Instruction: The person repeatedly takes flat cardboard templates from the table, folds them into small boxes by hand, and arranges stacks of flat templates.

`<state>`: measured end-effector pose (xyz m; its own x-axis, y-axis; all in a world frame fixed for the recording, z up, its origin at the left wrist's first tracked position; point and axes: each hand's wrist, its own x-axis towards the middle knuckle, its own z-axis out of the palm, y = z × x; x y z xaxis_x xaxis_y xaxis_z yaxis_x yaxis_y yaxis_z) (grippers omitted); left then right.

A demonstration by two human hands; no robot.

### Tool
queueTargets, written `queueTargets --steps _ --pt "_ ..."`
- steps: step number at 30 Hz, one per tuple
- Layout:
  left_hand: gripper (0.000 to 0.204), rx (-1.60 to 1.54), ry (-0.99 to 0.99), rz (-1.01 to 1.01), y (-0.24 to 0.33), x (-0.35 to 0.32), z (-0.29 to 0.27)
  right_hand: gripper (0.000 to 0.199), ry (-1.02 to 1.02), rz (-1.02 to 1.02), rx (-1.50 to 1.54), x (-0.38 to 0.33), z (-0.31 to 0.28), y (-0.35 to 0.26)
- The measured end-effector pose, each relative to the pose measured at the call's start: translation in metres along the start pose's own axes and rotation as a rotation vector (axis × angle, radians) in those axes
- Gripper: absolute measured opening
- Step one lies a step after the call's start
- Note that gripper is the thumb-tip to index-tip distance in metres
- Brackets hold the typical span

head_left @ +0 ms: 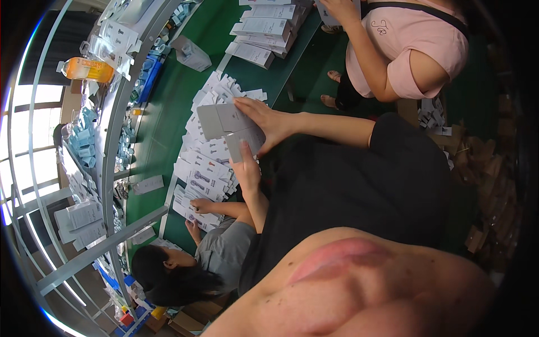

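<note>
Green table [168, 106] at ten o'clock; the grey box [216, 122] sits between your right hand's [266, 123] spread fingers, your left hand [246, 171] pinching its six-o'clock flap [233, 149].

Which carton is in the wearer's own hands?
The grey-flapped carton, held between the left hand and right hand; the white cartons at the picture's top lie stacked.

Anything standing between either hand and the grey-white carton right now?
Nothing visible: the right hand holds the carton, and the left hand touches the grey flap-like piece beside it. Printed white card pieces lie beyond, not in between.
</note>
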<state>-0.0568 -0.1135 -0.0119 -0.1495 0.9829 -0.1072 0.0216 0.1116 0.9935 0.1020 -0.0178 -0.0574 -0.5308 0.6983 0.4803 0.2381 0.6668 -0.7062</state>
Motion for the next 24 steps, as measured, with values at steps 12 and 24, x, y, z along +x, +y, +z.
queueTargets --steps 12,24 --pt "0.041 -0.128 -0.459 -0.174 -0.004 0.014 -0.065 0.143 -0.086 0.044 0.028 -0.016 -0.007 -0.017" --pt "0.046 0.038 -0.191 -0.357 -0.001 0.009 -0.06 0.128 -0.19 -0.076 -0.201 -0.011 -0.008 -0.021"
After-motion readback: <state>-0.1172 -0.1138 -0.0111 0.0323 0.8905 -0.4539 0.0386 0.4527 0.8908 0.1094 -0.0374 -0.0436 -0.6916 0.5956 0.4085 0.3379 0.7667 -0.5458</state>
